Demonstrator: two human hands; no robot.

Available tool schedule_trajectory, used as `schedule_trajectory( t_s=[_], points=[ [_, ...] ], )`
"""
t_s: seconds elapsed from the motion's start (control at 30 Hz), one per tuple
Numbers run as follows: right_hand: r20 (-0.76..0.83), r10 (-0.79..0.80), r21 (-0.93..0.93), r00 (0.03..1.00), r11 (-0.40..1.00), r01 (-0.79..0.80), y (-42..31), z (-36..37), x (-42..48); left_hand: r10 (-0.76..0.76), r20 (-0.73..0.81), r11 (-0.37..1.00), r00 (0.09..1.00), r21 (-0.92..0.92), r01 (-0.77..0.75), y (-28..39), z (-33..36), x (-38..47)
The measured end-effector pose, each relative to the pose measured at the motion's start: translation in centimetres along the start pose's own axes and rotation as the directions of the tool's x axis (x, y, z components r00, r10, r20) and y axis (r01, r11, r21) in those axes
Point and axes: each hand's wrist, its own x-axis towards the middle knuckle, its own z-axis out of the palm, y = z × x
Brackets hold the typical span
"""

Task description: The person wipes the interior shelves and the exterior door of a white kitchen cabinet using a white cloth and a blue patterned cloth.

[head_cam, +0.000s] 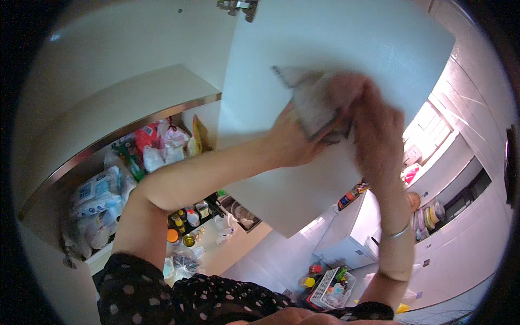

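A greyish cloth with dark edging point(317, 106), blurred by motion, is bunched between my two hands in front of a pale cabinet door point(264, 53). My left hand point(295, 136) grips its lower left side. From the upper right, my right hand point(375, 122) has its fingers closed on the other side of the cloth. Some of the fingers are lost in the blur and behind the folds. Whether the cloth touches the door cannot be made out. A metal hinge point(239, 6) shows at the door's top edge.
An open cabinet shelf point(134, 91) at left has packed plastic bags point(97, 191) below it. Under my left arm, a counter point(227, 248) carries bottles point(193, 217) and a sink point(243, 215). Lower right are a white chest-like appliance point(349, 231) and a white plastic basket point(325, 288) on the floor.
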Motion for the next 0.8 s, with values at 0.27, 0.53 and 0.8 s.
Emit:
schedule_trajectory(
  t_s=[0.27, 0.53, 0.8],
  points=[
    [0.215, 0.219, 0.536, 0.952, 0.788, -0.303, -7.5, 6.7, -11.4, -0.315, 0.371, 0.883, 0.874, -0.222, 0.413, 3.4, -2.5, -11.0],
    [0.034, 0.198, 0.344, 0.98, 0.918, -0.197, -10.3, 9.9, -8.4, -0.328, 0.3, 0.941, 0.896, 0.19, 0.281, -1.5, -5.0, -13.9],
    [0.019, 0.108, 0.755, 0.994, 0.65, -0.085, -16.8, 17.8, 7.1, -0.804, 0.464, 0.484, 0.371, 0.874, -0.046, -3.5, -18.8, -4.3]
  ],
)
